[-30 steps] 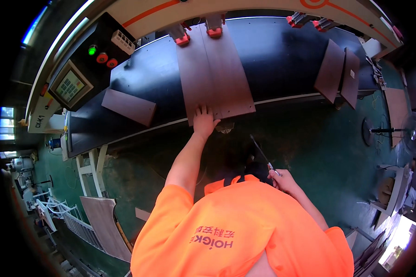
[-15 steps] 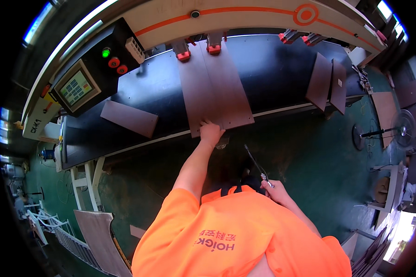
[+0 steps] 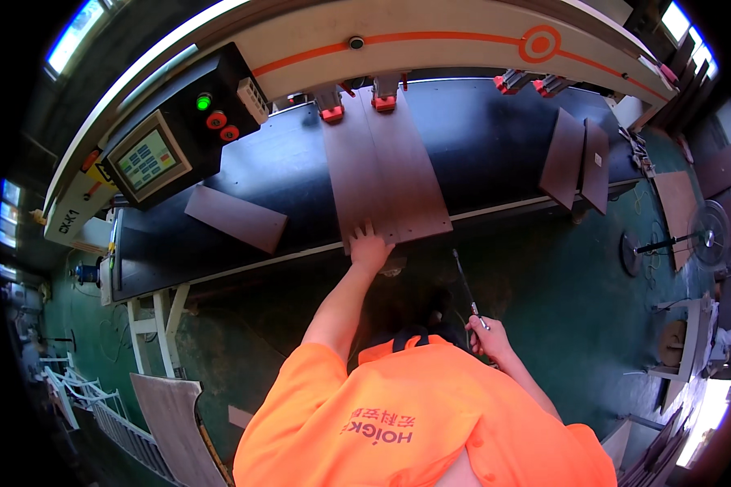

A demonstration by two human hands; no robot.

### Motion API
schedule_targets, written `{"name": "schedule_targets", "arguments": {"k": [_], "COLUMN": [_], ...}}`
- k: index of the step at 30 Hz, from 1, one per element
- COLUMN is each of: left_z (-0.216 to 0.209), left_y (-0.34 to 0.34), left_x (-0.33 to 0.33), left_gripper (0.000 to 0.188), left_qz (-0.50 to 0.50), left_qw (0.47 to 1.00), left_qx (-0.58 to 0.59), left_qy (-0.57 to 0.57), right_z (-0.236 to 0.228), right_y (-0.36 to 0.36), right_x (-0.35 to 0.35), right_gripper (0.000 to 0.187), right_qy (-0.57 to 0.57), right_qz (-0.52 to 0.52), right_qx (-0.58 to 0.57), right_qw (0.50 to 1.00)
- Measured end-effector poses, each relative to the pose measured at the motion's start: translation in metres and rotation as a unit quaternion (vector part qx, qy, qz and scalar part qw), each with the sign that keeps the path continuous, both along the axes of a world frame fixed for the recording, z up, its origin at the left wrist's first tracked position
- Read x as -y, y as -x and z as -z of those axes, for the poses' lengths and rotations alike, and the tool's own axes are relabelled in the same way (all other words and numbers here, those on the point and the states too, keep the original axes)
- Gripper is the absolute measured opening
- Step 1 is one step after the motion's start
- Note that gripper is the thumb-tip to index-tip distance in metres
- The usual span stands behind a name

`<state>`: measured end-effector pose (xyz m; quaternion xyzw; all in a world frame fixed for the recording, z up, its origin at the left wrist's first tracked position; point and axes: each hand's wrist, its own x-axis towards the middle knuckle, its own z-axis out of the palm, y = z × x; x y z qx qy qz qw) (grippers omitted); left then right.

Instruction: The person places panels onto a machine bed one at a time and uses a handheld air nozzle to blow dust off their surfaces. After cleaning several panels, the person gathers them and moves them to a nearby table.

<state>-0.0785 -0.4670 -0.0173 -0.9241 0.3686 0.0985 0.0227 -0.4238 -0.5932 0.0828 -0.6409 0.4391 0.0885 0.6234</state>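
Two long brown boards lie side by side on the black machine table [image 3: 284, 170]: a left board [image 3: 352, 170] and a right board [image 3: 408, 174], a straight seam between them. My left hand [image 3: 369, 248] rests on the left board's near end with its fingers spread flat. Low at the right, away from the table, my right hand [image 3: 490, 338] is closed round a slim rod-like tool [image 3: 465, 284], silver at the grip and dark along its long tip, which points toward the table edge. Red-footed clamps [image 3: 331, 112] stand over the boards' far end.
A control panel [image 3: 146, 158] with a screen and buttons hangs at the left. One smaller brown board [image 3: 235, 217] lies left of the long ones; two more [image 3: 562, 158] lie right. Overhead spans a beam [image 3: 447, 50]. A fan [image 3: 707, 234] stands far right.
My left hand's fingers have spread flatter on the board. My right hand and the tool have shifted slightly right, the tool now steeper. The whole view has shifted a little.
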Motion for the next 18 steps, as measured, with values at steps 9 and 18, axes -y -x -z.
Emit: {"name": "schedule_targets", "arguments": {"k": [9, 18], "left_z": [-0.004, -0.011], "left_y": [-0.019, -0.025], "left_x": [-0.040, -0.046], "left_gripper": [0.068, 0.063], "left_qz": [-0.031, -0.008], "left_qw": [0.998, 0.999], "left_qx": [0.020, 0.000], "left_qy": [0.052, 0.051], "right_z": [0.021, 0.059], "right_y": [-0.074, -0.202], "right_x": [0.050, 0.109], "right_gripper": [0.027, 0.066], "right_qy": [0.317, 0.486], "right_qz": [-0.096, -0.265], "right_qx": [0.057, 0.040], "right_qw": [0.942, 0.832]}}
